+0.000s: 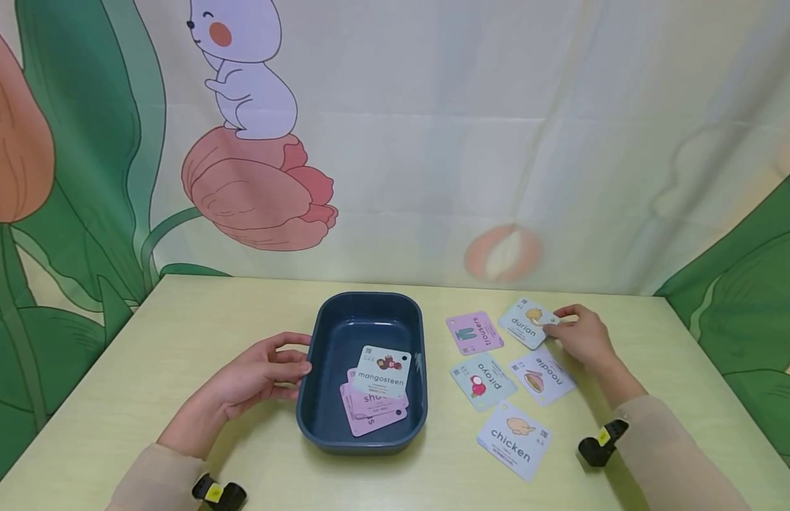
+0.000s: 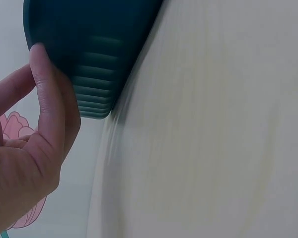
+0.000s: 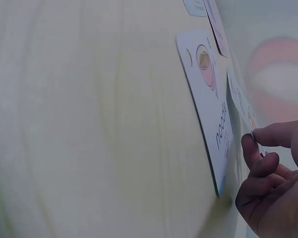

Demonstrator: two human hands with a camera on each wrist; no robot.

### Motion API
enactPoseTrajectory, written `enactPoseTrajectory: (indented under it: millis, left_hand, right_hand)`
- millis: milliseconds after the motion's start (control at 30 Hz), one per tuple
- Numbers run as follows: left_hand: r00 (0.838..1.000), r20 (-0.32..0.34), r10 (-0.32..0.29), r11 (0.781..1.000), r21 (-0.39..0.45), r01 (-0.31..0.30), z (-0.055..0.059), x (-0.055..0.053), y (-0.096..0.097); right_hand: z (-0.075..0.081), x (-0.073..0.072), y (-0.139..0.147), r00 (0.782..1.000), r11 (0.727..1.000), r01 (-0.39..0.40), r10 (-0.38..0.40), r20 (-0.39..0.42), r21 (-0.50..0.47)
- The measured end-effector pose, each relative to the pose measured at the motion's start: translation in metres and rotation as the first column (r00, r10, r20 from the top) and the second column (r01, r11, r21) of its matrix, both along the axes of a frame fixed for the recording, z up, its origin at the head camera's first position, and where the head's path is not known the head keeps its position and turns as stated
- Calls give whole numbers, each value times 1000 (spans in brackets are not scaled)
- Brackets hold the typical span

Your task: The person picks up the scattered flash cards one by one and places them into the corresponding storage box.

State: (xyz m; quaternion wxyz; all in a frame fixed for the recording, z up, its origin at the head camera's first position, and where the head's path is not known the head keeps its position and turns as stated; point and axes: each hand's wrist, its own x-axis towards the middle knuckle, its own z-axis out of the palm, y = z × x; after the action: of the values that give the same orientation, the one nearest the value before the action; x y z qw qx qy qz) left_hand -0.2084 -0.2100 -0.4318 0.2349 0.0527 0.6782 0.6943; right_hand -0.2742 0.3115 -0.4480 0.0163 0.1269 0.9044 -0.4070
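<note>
My right hand (image 1: 583, 337) pinches the lower right corner of a pale blue "durian" card (image 1: 522, 319) between thumb and fingers. In the right wrist view, that card (image 3: 241, 101) is tilted up beside the "noodle" card (image 3: 206, 99). My left hand (image 1: 267, 372) touches the left side of a dark blue plastic bin (image 1: 308, 419) with its fingertips near the rim. Inside the bin, a "mangosteen" card (image 1: 383, 370) lies on top of several pink cards (image 1: 375, 424), which it partly covers.
Right of the bin lie a pink "trousers" card (image 1: 474, 333), a "pitaya" card (image 1: 483, 381), a "noodle" card (image 1: 543, 376) and a "chicken" card (image 1: 514, 440). The pale wooden table (image 1: 228, 305) ends at a printed curtain (image 1: 407, 177) at the back.
</note>
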Motion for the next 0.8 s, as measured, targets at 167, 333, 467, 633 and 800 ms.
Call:
enactPoseTrajectory:
  millis: [167, 333, 467, 633, 800]
  left_hand:
    - [1000, 5, 7, 1000, -8, -7, -1, -1, 0]
    - [1000, 9, 16, 1000, -21, -15, -3, -2, 1]
    - [1000, 1, 11, 1000, -26, -11, -3, -2, 0]
    - [1000, 6, 18, 999, -28, -18, -3, -3, 0]
    - [1000, 6, 18, 999, -29, -18, -2, -3, 0]
  right_hand:
    - [2, 2, 3, 1000, 997, 8, -8, -6, -82]
    - [4, 3, 4, 1000, 989, 11, -12, -8, -150]
    - [4, 2, 4, 1000, 985, 21, -24, -17, -172]
    - [6, 3, 4, 999, 978, 28, -35, -27, -207]
    - [9, 5, 2, 999, 966, 24, -36, -41, -258]
